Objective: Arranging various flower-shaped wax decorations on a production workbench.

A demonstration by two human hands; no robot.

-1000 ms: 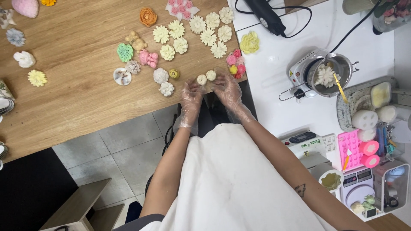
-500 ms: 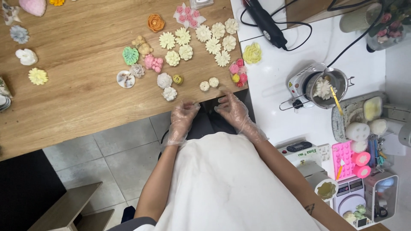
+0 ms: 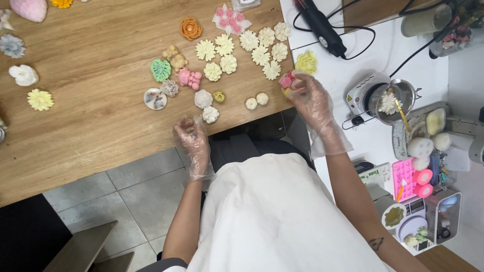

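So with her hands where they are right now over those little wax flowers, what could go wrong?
The right hand grips a pink piece right at the wooden table's edge; a slip could drop it to the floor. The two small cream rounds also lie near that edge and could be knocked off. The loose glove on the left hand might snag the white flower beside it.

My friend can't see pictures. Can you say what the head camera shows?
A person's gloved right hand grips a pink flower piece at the edge of a wooden table covered in small pastel flower shapes. The gloved left hand hovers near a white flower.
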